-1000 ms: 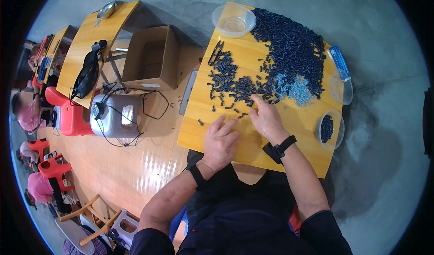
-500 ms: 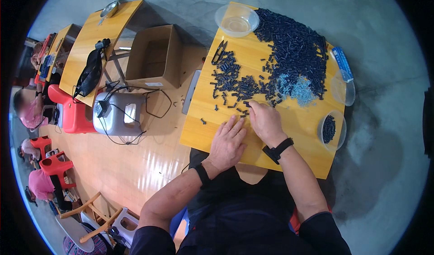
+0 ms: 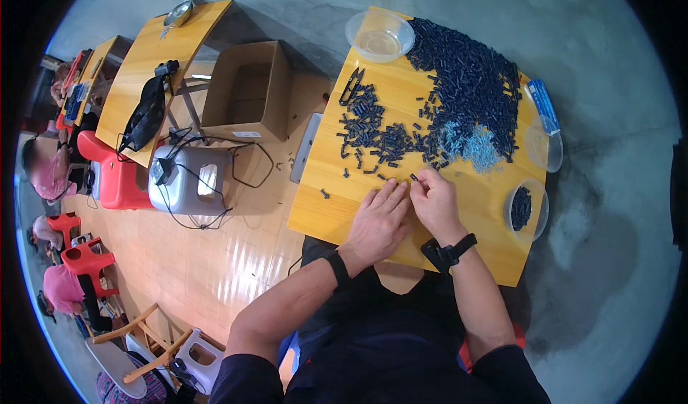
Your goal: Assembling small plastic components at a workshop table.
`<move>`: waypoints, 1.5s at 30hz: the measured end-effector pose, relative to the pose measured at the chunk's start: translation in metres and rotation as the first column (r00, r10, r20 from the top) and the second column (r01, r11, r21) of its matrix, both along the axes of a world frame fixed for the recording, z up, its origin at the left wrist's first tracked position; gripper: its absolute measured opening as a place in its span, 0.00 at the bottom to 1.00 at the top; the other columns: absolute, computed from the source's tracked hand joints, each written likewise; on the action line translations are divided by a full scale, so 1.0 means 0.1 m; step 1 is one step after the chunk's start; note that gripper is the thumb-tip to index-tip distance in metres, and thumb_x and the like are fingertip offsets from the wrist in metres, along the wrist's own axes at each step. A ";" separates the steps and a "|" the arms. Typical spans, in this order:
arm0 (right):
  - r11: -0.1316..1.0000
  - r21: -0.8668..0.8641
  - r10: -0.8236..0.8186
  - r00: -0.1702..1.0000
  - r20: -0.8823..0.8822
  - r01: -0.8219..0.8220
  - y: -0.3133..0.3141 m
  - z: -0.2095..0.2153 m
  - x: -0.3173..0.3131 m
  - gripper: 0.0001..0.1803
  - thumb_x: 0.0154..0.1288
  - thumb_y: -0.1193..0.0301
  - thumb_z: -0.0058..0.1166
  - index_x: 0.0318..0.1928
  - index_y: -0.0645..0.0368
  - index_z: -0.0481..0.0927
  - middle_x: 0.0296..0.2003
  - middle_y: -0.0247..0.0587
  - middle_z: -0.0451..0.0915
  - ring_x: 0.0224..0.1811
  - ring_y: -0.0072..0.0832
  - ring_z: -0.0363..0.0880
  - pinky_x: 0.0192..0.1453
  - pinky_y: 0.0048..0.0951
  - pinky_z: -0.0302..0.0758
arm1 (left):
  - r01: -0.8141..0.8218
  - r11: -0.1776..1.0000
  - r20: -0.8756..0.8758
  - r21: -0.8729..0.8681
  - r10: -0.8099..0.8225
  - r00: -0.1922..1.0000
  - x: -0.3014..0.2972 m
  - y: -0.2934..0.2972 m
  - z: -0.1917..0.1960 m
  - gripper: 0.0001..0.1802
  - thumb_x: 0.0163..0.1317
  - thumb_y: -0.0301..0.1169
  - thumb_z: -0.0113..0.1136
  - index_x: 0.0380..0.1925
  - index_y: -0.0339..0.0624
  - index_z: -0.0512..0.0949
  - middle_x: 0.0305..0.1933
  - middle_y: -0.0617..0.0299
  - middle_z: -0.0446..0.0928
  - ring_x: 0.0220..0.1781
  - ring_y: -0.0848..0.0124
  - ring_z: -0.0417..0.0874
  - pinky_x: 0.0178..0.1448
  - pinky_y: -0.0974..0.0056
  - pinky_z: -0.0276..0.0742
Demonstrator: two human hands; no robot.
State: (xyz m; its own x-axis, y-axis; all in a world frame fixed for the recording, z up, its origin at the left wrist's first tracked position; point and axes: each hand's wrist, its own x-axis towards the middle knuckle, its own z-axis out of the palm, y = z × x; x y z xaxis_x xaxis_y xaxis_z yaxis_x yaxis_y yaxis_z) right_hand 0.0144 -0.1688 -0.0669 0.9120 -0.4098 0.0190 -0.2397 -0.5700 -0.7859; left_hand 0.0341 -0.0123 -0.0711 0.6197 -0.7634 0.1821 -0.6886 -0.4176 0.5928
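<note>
My left hand (image 3: 378, 219) and my right hand (image 3: 434, 201) rest close together on the wooden table (image 3: 337, 210) near its front edge. The right fingertips pinch one small dark piece (image 3: 414, 178); the left fingers lie beside it, touching the right hand. Just beyond the hands spreads a big heap of small dark blue pieces (image 3: 466, 88), with a patch of light blue ones (image 3: 473, 144). Loose dark pieces (image 3: 373, 128) scatter to the left. A black pair of snips (image 3: 351, 87) lies at the far left of the table.
A clear bowl (image 3: 378, 37) stands at the far edge. A small clear dish with dark pieces (image 3: 526, 209) sits at the right, another clear dish (image 3: 545, 146) behind it. To the left stand an open cardboard box (image 3: 247, 92), a grey device with cables (image 3: 188, 182), more tables and seated people.
Both hands have come closer together, the left sliding right to meet the right hand. The right fingertips now pinch a single dark piece at the heap's near edge.
</note>
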 end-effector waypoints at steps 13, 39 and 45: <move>0.988 0.154 -0.018 1.000 -0.016 0.021 -0.03 -0.07 -0.14 0.02 0.57 0.78 0.55 0.32 0.64 0.76 0.20 0.43 0.79 0.20 0.26 0.78 0.26 0.27 0.73 | -0.022 0.996 0.034 0.084 0.019 0.999 0.16 0.12 0.02 0.26 0.51 0.39 0.64 0.50 0.38 0.74 0.66 0.46 0.63 0.71 0.50 0.59 0.69 0.47 0.56; 0.812 0.554 0.209 0.978 0.016 -0.183 0.23 0.70 -0.57 0.02 0.61 0.80 0.51 0.34 0.66 0.75 0.21 0.34 0.77 0.21 0.13 0.72 0.25 0.20 0.69 | -0.622 0.728 -0.938 -0.290 -0.088 0.334 -0.33 0.15 0.45 0.09 0.62 0.24 0.60 0.42 0.34 0.79 0.35 0.65 0.79 0.31 0.79 0.76 0.37 0.74 0.74; 0.849 0.434 0.306 0.950 0.063 -0.302 0.21 0.73 -0.73 0.02 0.60 0.80 0.52 0.34 0.64 0.75 0.20 0.37 0.76 0.20 0.19 0.72 0.25 0.24 0.69 | -0.581 0.733 -0.894 -0.353 -0.081 0.440 -0.44 0.20 0.52 0.06 0.60 0.22 0.62 0.38 0.35 0.80 0.34 0.65 0.80 0.33 0.79 0.77 0.38 0.73 0.74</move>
State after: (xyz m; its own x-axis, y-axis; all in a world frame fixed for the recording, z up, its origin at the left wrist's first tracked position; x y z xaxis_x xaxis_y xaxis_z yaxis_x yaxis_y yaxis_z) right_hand -0.0585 -0.1474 0.0063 0.9917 -0.0767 -0.1035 -0.1180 -0.2188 -0.9686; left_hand -0.0100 0.0074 -0.0191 0.8411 -0.4873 -0.2346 0.3452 0.1497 0.9265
